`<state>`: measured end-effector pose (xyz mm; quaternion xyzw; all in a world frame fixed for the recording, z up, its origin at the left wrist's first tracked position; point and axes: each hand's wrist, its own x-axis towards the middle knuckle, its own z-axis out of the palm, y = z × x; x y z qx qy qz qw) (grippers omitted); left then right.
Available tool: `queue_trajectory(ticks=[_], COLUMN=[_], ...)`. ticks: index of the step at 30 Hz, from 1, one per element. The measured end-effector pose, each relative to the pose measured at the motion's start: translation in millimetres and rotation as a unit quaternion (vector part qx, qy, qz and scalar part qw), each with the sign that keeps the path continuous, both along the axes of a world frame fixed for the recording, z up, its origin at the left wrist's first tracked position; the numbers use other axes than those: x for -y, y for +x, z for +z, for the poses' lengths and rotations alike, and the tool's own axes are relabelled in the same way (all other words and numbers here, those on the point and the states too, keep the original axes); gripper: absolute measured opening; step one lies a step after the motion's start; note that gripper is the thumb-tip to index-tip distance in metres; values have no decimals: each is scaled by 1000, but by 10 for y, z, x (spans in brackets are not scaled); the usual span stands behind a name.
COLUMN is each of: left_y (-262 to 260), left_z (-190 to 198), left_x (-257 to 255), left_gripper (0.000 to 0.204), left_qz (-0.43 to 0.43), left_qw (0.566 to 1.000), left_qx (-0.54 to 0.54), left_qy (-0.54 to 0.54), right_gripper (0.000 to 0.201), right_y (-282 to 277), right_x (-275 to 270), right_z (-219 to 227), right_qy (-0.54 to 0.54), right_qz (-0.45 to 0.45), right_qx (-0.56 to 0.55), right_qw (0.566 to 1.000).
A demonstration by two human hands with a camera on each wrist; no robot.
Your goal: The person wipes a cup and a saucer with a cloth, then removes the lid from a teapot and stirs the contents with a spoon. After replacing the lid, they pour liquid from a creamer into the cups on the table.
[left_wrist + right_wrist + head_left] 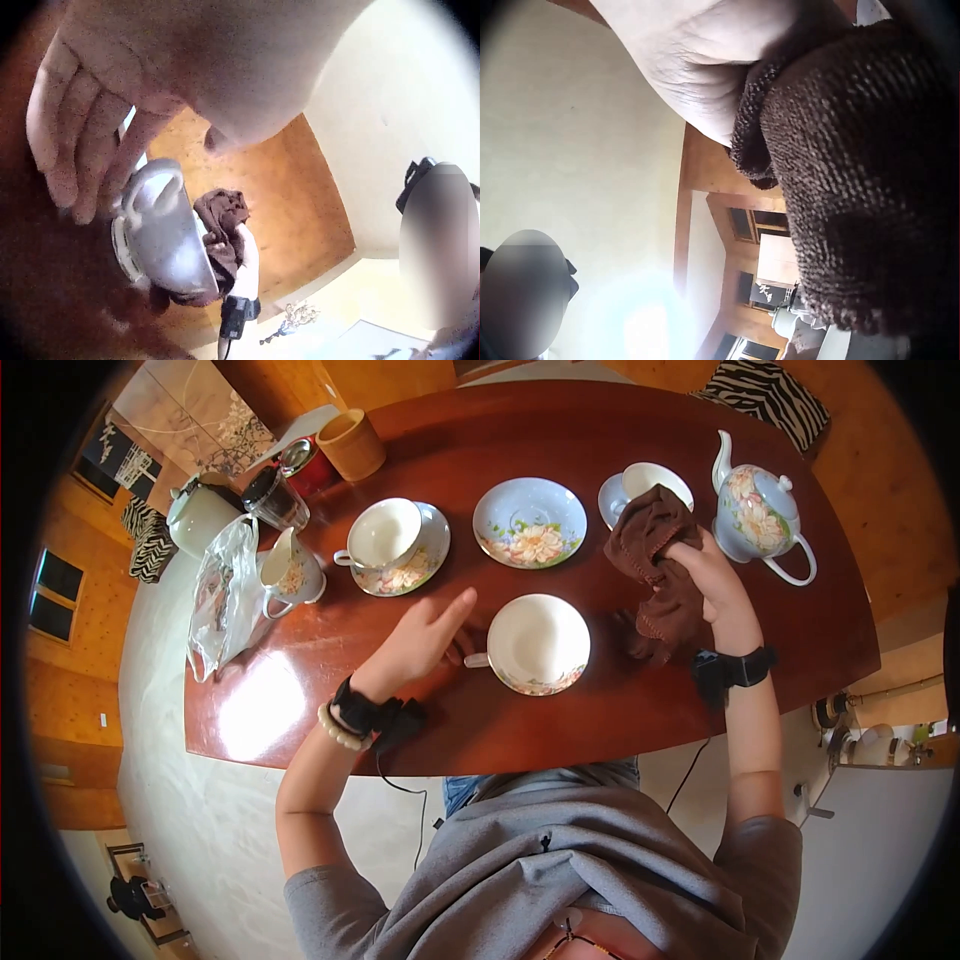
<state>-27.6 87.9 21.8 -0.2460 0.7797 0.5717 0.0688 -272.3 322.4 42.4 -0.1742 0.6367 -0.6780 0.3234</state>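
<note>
A white floral cup (pixel 540 644) stands on the table near its front edge, handle toward the left. My left hand (pixel 415 642) is just left of that handle, fingers extended, holding nothing; in the left wrist view the hand (pixel 112 112) is above and beside the cup (pixel 169 240). On the right, my right hand (pixel 708 575) grips a brown cloth (pixel 655 550), which hangs down toward the table beside a cup (pixel 660 482) on a blue saucer (pixel 613 500). The cloth (pixel 855 180) fills much of the right wrist view.
A blue floral saucer (pixel 530 523) lies behind the near cup. Another cup (pixel 386 535) on its saucer, a creamer (pixel 292 570) and a plastic bag (pixel 225 600) are at left. The teapot (pixel 758 510) stands far right; a wooden cup (pixel 350 446) and jars are at back left.
</note>
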Motion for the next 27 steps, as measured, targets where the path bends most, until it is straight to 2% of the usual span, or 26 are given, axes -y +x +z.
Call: queue_trajectory(ticks=[1,3,6,9,12,13,16,17,18,20,21,24,26,27], left_y=[-119,-374,-719,-994,-1149,-1172,-1191,-1224,-1255,-1237,-1214,-1277,-1226,-1196], left_z=[-17,-126,-187,-300,-363,-350,-347,-468,-581,-461,-420,-505,-139,43], left_x=[32,154,153,161,188,231,159,199,255,210,150,353,248,214], left_gripper=[59,59,54,47,41,37,29,31,29,24,21,17,19,21], left_qz=[39,50,111,123,166,140,176,177,180,181,205,166,179,181], left_qw=[999,999,994,992,986,990,980,973,966,947,941,913,882,872], left_qx=[2,3,0,7,5,-12,-89,-145,-185,-263,-268,-330,-407,-429], left_qy=[-22,6,19,-32,-19,25,36,-13,1,28,24,-171,-153,-151], right_gripper=[45,44,43,44,44,45,47,47,47,46,45,42,40,35], right_y=[-49,-76,-15,92,109,124,181,190,196,209,217,235,247,137], right_x=[-2,-3,1,-17,-53,-53,-27,-21,-15,6,24,114,197,282], right_z=[-69,-100,-133,-87,-125,-130,-126,-111,-94,-58,-36,103,273,231], right_qy=[-19,-22,-19,-39,-26,-23,-16,-17,-19,-24,-26,-45,-80,-113], right_qz=[-2,29,32,41,60,65,80,83,85,87,76,49,40,19], right_qx=[-5,6,4,-19,-40,-48,-73,-75,-77,-81,-87,-132,-194,-294], right_qw=[1000,999,999,998,997,996,994,994,993,993,993,989,977,949])
